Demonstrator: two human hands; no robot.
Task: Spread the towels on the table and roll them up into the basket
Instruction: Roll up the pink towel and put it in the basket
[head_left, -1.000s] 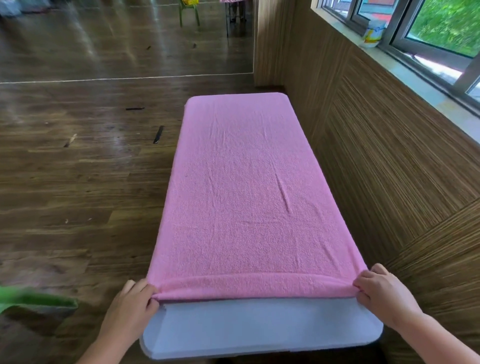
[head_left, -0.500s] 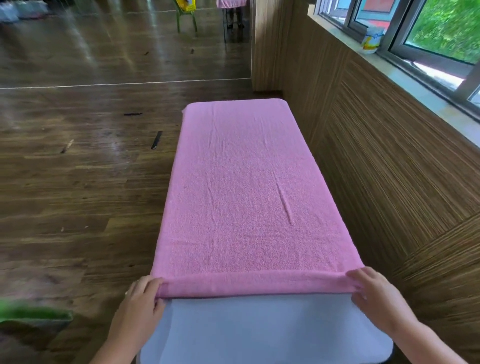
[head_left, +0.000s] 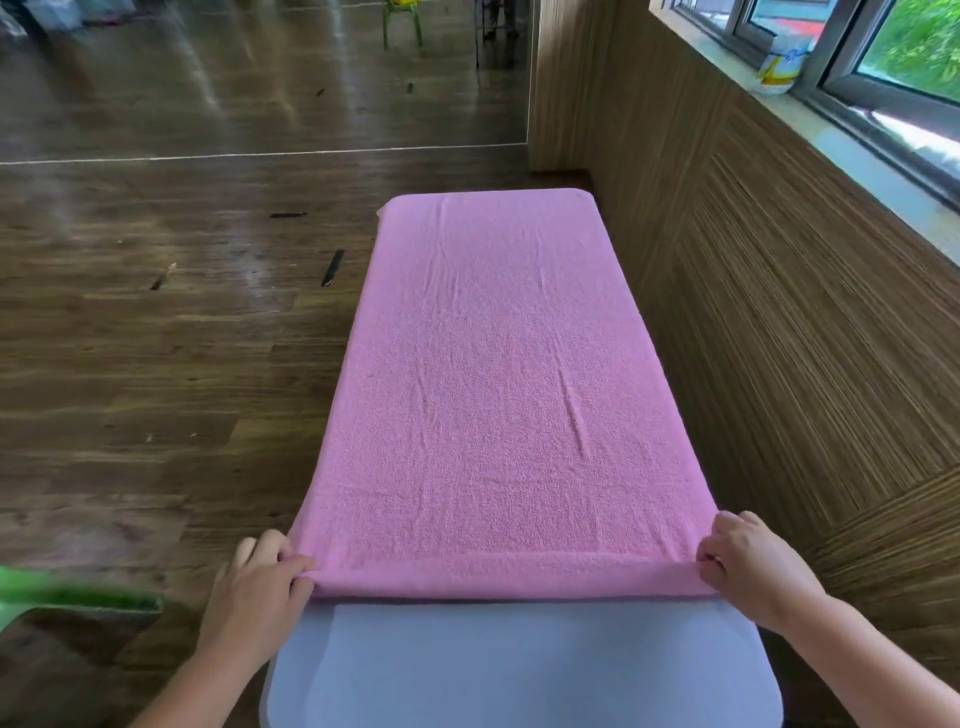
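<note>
A pink terry towel (head_left: 498, 395) lies spread flat along a long white table (head_left: 519, 665) with rounded corners. It covers the top from the far end back to the fingers, and a few shallow creases run lengthwise. Its near edge is turned over into a narrow first fold that spans the gap between the two sets of fingers.

The left hand (head_left: 254, 597) grips that fold at its left end, with fingers (head_left: 296, 564) curled over the cloth. The right hand (head_left: 748, 566) pinches the right end in the same way, knuckles bent. On the wrist side of the fingers the tabletop is bare.

Spreading looks done, and the step in hand seems to be the start of the roll. The next move likely calls for both hands to turn the fold away from the body together. Even pressure should keep the roll tight and square to the towel's long sides.

Out beyond the left fingers, low on the floor, sits a blurred green object (head_left: 78, 597). Whether it is the basket cannot be told.
</note>
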